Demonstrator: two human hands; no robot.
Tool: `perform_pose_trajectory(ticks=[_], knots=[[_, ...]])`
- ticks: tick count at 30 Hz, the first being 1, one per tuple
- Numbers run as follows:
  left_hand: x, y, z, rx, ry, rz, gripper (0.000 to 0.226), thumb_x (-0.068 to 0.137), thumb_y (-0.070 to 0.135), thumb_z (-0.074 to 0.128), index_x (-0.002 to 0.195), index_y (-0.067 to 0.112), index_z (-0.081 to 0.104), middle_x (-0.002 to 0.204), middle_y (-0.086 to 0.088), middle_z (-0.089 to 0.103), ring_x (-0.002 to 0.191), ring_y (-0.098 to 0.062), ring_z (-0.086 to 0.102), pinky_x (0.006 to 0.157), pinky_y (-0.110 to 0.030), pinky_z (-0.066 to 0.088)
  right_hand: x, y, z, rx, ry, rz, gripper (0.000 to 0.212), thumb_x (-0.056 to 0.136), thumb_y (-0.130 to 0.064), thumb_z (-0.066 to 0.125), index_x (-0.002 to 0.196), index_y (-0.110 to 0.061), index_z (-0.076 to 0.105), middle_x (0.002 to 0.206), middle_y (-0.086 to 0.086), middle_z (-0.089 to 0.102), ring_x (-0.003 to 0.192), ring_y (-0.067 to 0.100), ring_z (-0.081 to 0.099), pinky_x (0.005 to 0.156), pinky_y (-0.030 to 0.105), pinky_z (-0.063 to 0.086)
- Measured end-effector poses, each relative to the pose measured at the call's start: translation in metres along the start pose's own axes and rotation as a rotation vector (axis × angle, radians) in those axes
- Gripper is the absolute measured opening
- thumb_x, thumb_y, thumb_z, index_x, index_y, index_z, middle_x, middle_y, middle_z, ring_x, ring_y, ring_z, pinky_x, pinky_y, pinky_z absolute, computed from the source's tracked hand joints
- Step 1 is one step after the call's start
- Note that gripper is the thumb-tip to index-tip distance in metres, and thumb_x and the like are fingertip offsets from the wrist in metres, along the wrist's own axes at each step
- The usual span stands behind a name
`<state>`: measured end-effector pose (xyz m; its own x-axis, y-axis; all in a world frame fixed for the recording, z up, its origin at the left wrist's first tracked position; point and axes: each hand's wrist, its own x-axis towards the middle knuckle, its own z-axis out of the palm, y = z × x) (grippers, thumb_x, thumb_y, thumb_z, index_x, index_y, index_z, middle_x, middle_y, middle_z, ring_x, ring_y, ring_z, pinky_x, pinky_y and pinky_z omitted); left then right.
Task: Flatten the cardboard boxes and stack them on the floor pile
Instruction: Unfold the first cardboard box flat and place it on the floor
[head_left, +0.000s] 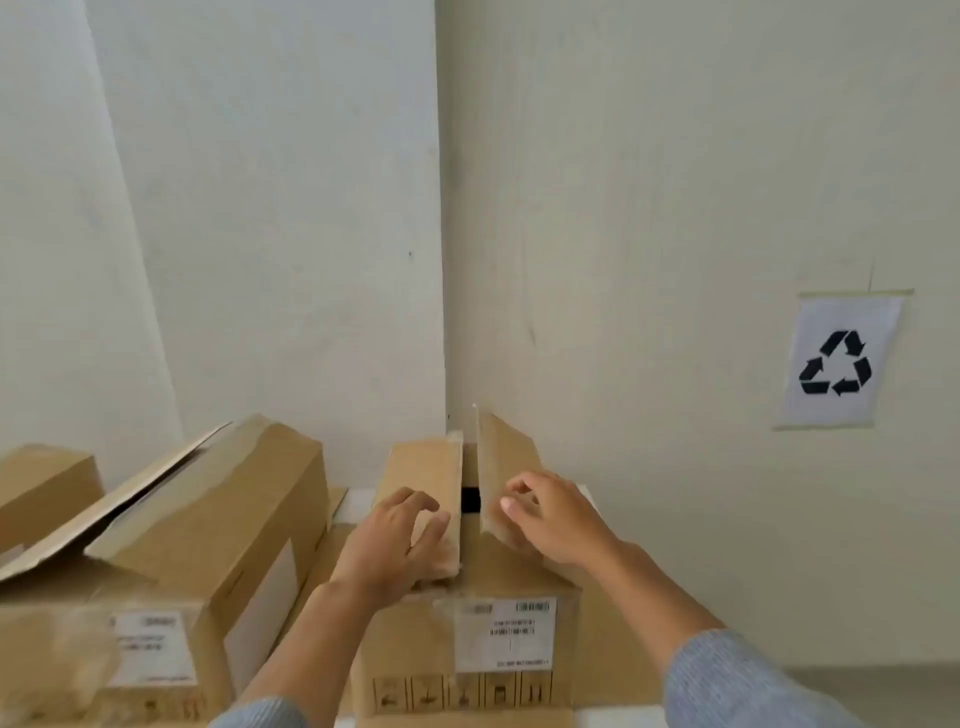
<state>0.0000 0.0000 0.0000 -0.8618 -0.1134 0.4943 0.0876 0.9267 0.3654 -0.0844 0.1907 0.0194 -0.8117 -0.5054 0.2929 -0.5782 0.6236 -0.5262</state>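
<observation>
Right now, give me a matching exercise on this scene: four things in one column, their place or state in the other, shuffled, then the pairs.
Things:
1. left hand
2. right hand
3. recycling sign
4. big box

Places or states:
A. taped to the wall
B. on the box's left top flap
C. lying at the left, flaps loose
D. on the box's right top flap

Pairs: 1-B, 2-D, 3-A, 4-C

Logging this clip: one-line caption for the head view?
Left hand and right hand part the top flaps of a labelled cardboard box below a recycling sign.
</observation>
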Motion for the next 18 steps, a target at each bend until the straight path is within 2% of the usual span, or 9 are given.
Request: perform_pose_trajectory(ticks=[2, 4, 8, 12, 14, 15, 17, 18], knots=[[-0.011, -0.008, 0.005, 0.006, -0.059, 0.027, 0.070, 0.079, 0.068, 0.018, 0.112, 0.022, 0.058, 0.114, 0.009, 0.059, 0.099, -0.006, 0.056, 0.084, -0.024, 0.046, -0.006, -0.002, 0.007, -0.006, -0.065, 0.027, 0.045, 0.092, -0.043, 0.046, 0.132, -0.023, 0.048, 0.137, -0.007, 0.048, 0.124, 0.012, 0.046, 0.099, 0.029, 0.038], [-0.026, -0.020, 0.010, 0.029, -0.127, 0.059, 0.079, 0.076, 0.076, 0.015, 0.120, 0.024, 0.054, 0.123, 0.011, 0.055, 0.107, -0.003, 0.052, 0.093, -0.023, 0.046, -0.016, 0.002, 0.014, -0.018, -0.113, 0.005, 0.052, 0.091, -0.043, 0.048, 0.139, -0.024, 0.041, 0.145, -0.007, 0.040, 0.132, 0.012, 0.038, 0.107, 0.033, 0.034], [-0.037, -0.035, 0.010, 0.089, -0.192, 0.034, 0.091, 0.072, 0.077, 0.009, 0.140, 0.023, 0.035, 0.147, 0.009, 0.036, 0.135, -0.007, 0.032, 0.112, -0.025, 0.026, -0.027, 0.013, 0.015, -0.051, -0.184, -0.059, 0.065, 0.090, -0.045, 0.048, 0.148, -0.025, 0.024, 0.156, -0.007, 0.021, 0.143, 0.013, 0.020, 0.115, 0.038, 0.020], [-0.035, -0.030, 0.003, 0.042, -0.273, -0.026, 0.089, 0.074, 0.071, 0.009, 0.146, 0.020, 0.021, 0.155, 0.003, 0.022, 0.144, -0.011, 0.016, 0.115, -0.024, 0.010, -0.030, 0.016, 0.017, -0.163, -0.196, -0.108, 0.072, 0.091, -0.044, 0.048, 0.150, -0.022, 0.014, 0.158, -0.007, 0.014, 0.145, 0.011, 0.015, 0.116, 0.033, 0.015], [-0.032, -0.024, 0.000, -0.013, -0.220, -0.068, 0.072, 0.085, 0.059, 0.015, 0.146, 0.021, 0.020, 0.155, 0.002, 0.022, 0.144, -0.013, 0.018, 0.116, -0.026, 0.012, -0.027, 0.016, 0.018, -0.162, -0.114, -0.137, 0.064, 0.095, -0.035, 0.044, 0.149, -0.017, 0.016, 0.156, -0.003, 0.020, 0.144, 0.014, 0.022, 0.115, 0.029, 0.017], [-0.031, -0.021, -0.002, -0.041, -0.183, -0.084, 0.061, 0.092, 0.050, 0.020, 0.146, 0.022, 0.021, 0.154, 0.002, 0.024, 0.143, -0.015, 0.021, 0.116, -0.028, 0.016, -0.026, 0.016, 0.019, -0.123, -0.051, -0.143, 0.058, 0.098, -0.031, 0.041, 0.149, -0.016, 0.019, 0.154, -0.001, 0.027, 0.140, 0.016, 0.031, 0.113, 0.027, 0.022], [-0.028, -0.017, -0.004, -0.037, -0.114, -0.046, 0.049, 0.098, 0.030, 0.029, 0.146, 0.020, 0.023, 0.152, -0.004, 0.031, 0.140, -0.020, 0.031, 0.114, -0.032, 0.026, -0.025, 0.013, 0.019, -0.014, 0.097, -0.117, 0.049, 0.100, -0.023, 0.036, 0.147, -0.015, 0.027, 0.145, 0.003, 0.042, 0.117, 0.011, 0.055, 0.099, 0.017, 0.038], [-0.025, -0.015, -0.006, -0.009, -0.094, -0.012, 0.048, 0.099, 0.022, 0.032, 0.145, 0.019, 0.022, 0.149, -0.008, 0.036, 0.135, -0.024, 0.039, 0.110, -0.034, 0.034, -0.025, 0.012, 0.019, 0.021, 0.174, -0.083, 0.046, 0.099, -0.019, 0.036, 0.145, -0.014, 0.031, 0.138, 0.004, 0.048, 0.101, 0.006, 0.058, 0.089, 0.010, 0.041]])
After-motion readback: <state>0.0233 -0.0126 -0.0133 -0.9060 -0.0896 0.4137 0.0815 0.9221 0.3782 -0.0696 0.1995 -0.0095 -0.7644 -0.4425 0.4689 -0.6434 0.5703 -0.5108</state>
